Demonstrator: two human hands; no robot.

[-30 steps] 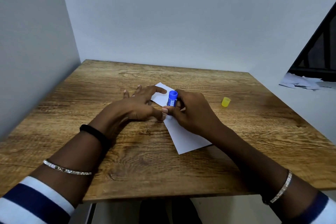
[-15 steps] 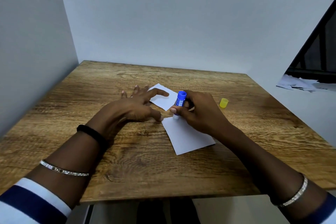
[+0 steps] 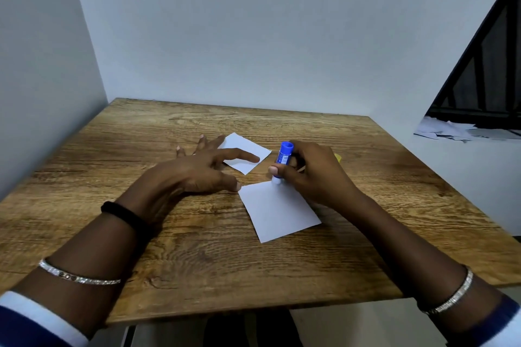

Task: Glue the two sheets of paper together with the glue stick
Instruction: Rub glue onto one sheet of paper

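At far left, on the table (image 3: 141,149): left forearm with a silver bangle (image 3: 76,277) and a black band (image 3: 124,213) at the wrist. Left hand (image 3: 197,169) spread open and palm-down, gripping nothing; index finger laid across the far sheet (image 3: 248,153), thumb tip touching the left far corner of the near sheet (image 3: 277,210). Far sheet lying flat, small and white, long axis running from far-left to near-right, its left corner hidden under the fingers. Near sheet also flat and white, set just nearer than the far sheet with a narrow strip of bare wood between them, long axis running from far-left to near-right.

At centre-right: glue stick (image 3: 283,159), blue-bodied, standing almost upright with a slight lean, long axis near vertical, blue base uppermost, white glue end pointing down and pressed on the far edge of the near sheet. Label on the barrel white and blue, its print too small to read. Right hand (image 3: 313,175) closed round the barrel, thumb on the near side, fingers wrapped behind.

Just right of that hand: yellow cap (image 3: 338,158), mostly hidden behind the knuckles. On the right wrist: a second silver bangle (image 3: 454,297). At far right, off the table: loose paper scraps (image 3: 445,129) on a ledge.
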